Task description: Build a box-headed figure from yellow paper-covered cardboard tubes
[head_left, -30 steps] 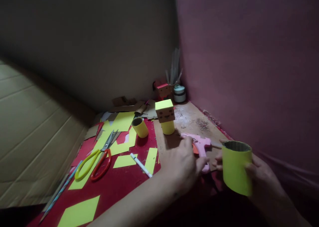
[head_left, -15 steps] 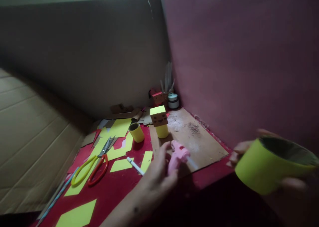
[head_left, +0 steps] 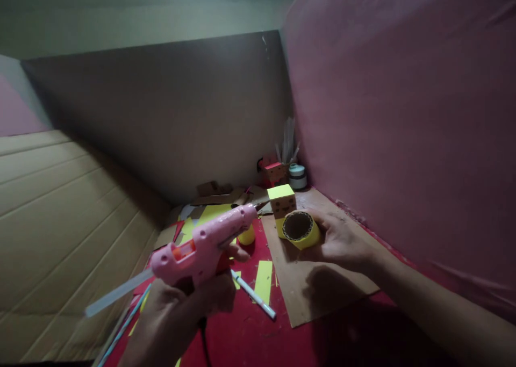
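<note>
My left hand [head_left: 181, 308] is wrapped round the handle of a pink hot glue gun [head_left: 205, 243], held up above the table. Its nozzle points right and a clear glue stick [head_left: 119, 292] sticks out of the back. In my right hand [head_left: 336, 240] is a short cardboard tube [head_left: 312, 242] covered in yellow paper, its open end facing me. Just behind the tube stands a small box-headed figure [head_left: 282, 199] with a drawn face and a yellow top. A second yellow tube [head_left: 246, 236] stands behind the glue gun, partly hidden.
A white pen [head_left: 256, 296] and a yellow paper strip [head_left: 263, 281] lie on the red tabletop [head_left: 242, 335]. A cardboard sheet [head_left: 298, 302] lies under my right hand. At the back are a red box-headed figure [head_left: 274, 172], a pale jar [head_left: 297, 177] and upright sticks [head_left: 288, 141].
The glue gun has been lifted towards me and left, its nozzle now pointing right. My right hand has brought the yellow tube leftwards, in front of the figure. The view has tilted up.
</note>
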`<state>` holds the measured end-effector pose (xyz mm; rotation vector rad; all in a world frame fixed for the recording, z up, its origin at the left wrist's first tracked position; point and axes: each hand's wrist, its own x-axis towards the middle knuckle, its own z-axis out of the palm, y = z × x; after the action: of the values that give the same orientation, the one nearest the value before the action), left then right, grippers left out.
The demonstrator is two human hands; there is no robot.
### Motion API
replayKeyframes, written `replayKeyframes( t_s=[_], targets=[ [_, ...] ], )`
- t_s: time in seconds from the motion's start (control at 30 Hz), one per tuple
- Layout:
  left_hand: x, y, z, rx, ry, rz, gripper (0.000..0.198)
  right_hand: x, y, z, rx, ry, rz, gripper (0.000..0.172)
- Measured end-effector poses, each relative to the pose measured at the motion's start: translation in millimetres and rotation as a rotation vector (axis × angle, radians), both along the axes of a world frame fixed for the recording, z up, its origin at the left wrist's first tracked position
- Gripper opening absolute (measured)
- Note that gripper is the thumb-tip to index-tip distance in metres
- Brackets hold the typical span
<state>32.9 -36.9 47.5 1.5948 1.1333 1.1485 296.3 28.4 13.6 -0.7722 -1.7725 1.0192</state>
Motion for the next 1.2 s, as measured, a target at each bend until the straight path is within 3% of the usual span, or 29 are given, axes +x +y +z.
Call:
replayKeyframes(
  t_s=[0.23, 0.6, 0.73, 0.97, 1.2],
  targets=[
    [4, 28, -10.8, -0.115, -0.119, -0.036, 0.016, -20, 27, -2.6, -0.055, -0.109, 0.139, 0.049],
    [18, 21, -18.3, -0.2, 0.064, -0.064, 0.048, -16, 20, -18.4, -0.163, -0.182, 0.183, 0.041],
    [21, 21, -18.7, -0.197, 0.081, -0.088, 0.046, -15, 20, -20.3, -0.143, -0.198, 0.203, 0.045],
    [18, 20, -24.2, -0.171, 0.114, -0.046, 0.045, -16, 19, -18.9, -0.087, -0.255, 0.141, 0.035],
    [25, 19, -18.2, -0.169, 0.05, -0.043, 0.039, -15, 19, -19.3, -0.099, -0.254, 0.166, 0.04]
  ],
)
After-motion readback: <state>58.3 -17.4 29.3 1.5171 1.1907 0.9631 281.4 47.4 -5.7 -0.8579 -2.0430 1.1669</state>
